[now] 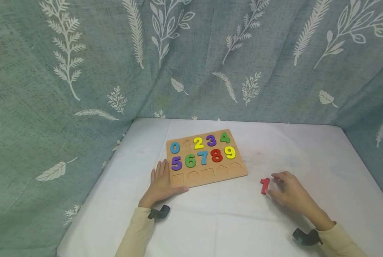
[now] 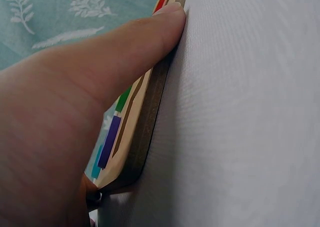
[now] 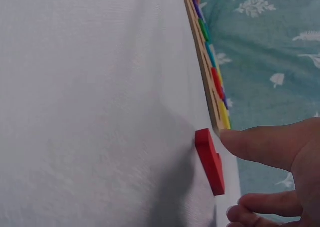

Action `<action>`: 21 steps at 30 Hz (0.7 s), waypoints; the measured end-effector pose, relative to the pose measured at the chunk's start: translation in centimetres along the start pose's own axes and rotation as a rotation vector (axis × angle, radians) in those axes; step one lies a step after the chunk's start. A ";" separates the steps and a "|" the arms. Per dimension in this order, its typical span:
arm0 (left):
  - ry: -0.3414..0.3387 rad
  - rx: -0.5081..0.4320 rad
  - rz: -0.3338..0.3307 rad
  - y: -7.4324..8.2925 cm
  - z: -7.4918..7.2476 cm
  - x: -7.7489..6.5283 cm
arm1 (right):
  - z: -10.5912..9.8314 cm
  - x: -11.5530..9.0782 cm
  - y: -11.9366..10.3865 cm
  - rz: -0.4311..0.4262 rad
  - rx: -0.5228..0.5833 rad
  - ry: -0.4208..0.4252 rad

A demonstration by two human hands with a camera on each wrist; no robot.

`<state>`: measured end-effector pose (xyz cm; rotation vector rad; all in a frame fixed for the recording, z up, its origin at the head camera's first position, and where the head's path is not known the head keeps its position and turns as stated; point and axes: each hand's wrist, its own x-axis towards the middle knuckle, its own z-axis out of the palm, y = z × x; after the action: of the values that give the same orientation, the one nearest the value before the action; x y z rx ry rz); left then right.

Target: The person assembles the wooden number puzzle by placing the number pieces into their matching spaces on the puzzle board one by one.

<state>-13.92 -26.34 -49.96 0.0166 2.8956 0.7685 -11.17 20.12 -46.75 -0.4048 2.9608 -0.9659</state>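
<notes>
A wooden number puzzle board (image 1: 225, 174) lies flat on the table, tilted a little. Colored numbers 0 and 2 to 9 sit in it, while the 1 slot (image 1: 186, 144) is bare. My left hand (image 1: 161, 184) rests at its near left corner, fingers straight along the left side and thumb along the front edge (image 2: 150, 102). To the right of the board, a red number 1 (image 1: 265, 186) lies on the cloth. Just right of it is my right hand (image 1: 291, 191), thumb and fingers spread apart with nothing between them. The right wrist view shows the thumb (image 3: 260, 144) beside the red 1 (image 3: 211, 162).
A white cloth (image 1: 210, 221) covers the table. Along the board's front runs a row of bare shape outlines (image 1: 207, 172). Green leaf-patterned fabric (image 1: 194, 71) hangs behind and at the sides. Each wrist wears a dark camera (image 1: 159, 212).
</notes>
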 end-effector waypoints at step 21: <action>-0.004 0.003 -0.005 -0.3 0.1 0.0 | 1.6 0.2 -1.0 0.057 -0.046 -0.003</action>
<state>-13.94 -26.52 -50.17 0.0114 2.8918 0.7624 -10.99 18.38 -47.52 -0.3207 2.9785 -0.8929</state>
